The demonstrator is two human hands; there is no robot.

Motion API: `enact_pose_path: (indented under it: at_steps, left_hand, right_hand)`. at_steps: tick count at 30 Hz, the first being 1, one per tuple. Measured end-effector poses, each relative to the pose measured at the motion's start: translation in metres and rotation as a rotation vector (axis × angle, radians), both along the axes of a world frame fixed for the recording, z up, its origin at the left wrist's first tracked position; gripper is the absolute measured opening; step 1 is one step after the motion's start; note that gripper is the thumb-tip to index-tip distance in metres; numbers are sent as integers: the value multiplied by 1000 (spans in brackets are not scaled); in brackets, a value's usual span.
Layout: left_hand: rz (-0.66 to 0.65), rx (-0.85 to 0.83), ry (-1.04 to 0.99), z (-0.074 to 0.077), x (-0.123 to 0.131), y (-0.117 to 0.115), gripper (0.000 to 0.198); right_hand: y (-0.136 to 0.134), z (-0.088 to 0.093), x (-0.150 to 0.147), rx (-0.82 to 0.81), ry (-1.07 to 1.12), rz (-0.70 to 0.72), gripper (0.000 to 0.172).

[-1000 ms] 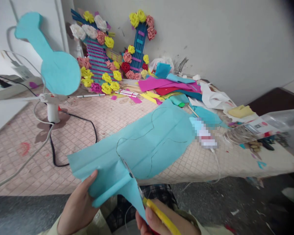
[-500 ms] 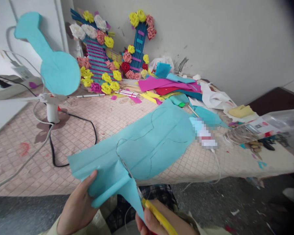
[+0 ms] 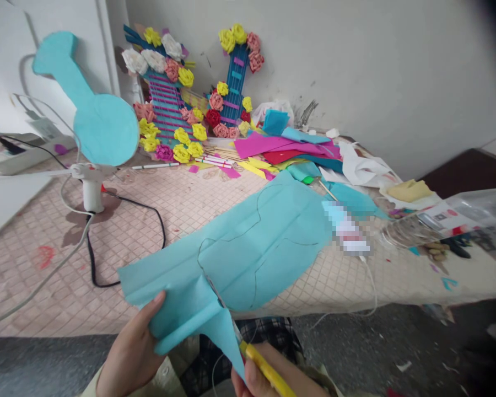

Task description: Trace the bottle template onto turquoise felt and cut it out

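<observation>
A large sheet of light-blue crepe paper (image 3: 248,248) lies over the table's front edge, with a curved outline drawn on it. My left hand (image 3: 136,347) is closed on its near left edge, thumb on top, lifting a folded flap. In my right hand (image 3: 268,375) are scissors with yellow handles (image 3: 268,369). Their blades reach into the paper along the drawn line, and a cut strip hangs beside them. The lower handle is mostly hidden by my fingers.
A white glue gun (image 3: 89,184) stands at left with cables. Behind are flower-trimmed guitar shapes (image 3: 167,105), a plain blue cutout (image 3: 105,129) and stacked coloured paper (image 3: 285,146). A phone-like blurred item (image 3: 349,234) and a plastic bottle (image 3: 442,218) lie at right.
The view has shifted slightly, so the scene sits a little lower and further right. Both hands keep their hold on paper and scissors, and the blades stay at nearly the same spot.
</observation>
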State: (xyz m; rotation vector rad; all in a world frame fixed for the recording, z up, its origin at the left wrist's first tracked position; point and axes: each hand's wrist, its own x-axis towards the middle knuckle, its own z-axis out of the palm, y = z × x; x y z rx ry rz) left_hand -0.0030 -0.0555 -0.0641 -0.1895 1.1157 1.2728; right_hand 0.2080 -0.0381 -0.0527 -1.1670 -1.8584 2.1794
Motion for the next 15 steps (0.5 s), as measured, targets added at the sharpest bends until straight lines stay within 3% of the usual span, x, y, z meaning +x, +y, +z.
enact_pose_path:
  at_steps: [8, 15]
  left_hand:
    - [27, -56, -3, 8, 2, 2, 35]
    - [68, -36, 9, 6, 4, 2, 40]
  right_hand:
    - [0, 6, -1, -26, -23, -16, 70]
    - [-2, -14, 1, -56, 26, 48, 73]
